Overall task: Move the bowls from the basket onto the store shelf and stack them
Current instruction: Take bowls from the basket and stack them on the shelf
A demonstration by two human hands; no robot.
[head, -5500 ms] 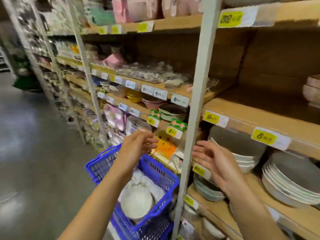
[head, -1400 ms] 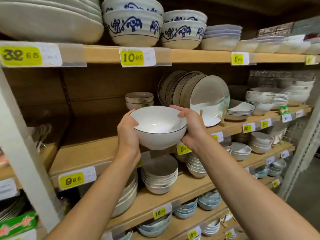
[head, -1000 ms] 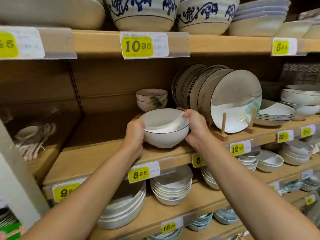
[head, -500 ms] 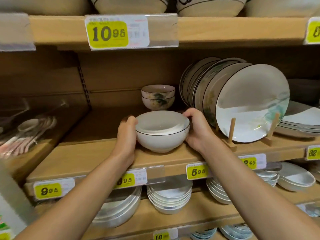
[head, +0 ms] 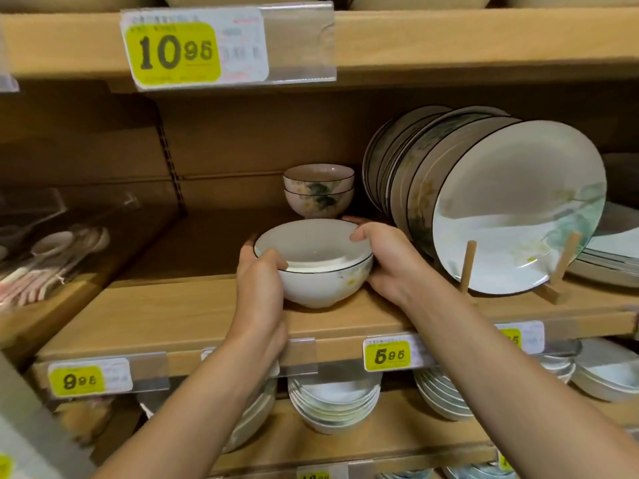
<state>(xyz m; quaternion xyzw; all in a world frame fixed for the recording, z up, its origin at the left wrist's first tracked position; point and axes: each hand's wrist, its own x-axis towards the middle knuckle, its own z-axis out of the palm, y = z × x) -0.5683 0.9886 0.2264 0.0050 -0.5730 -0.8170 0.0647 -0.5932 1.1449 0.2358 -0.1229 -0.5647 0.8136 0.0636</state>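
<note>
Presently the left hand (head: 257, 288) and right hand (head: 389, 262) clasp the white black-rimmed bowl (head: 316, 266) by opposite sides, its foot on or just above the wooden shelf (head: 173, 316), near the two stacked floral bowls (head: 318, 190). Glazed ceramic: rigid, breakable, likely slick; holding under the rim suits it.

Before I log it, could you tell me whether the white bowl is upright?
Upright: the white bowl shows its open mouth upward, foot on the shelf, between both hands.

Wooden store shelving (head: 173, 316) with brown back panel (head: 242, 143), yellow price tags (head: 173, 51) along front edges.
</note>
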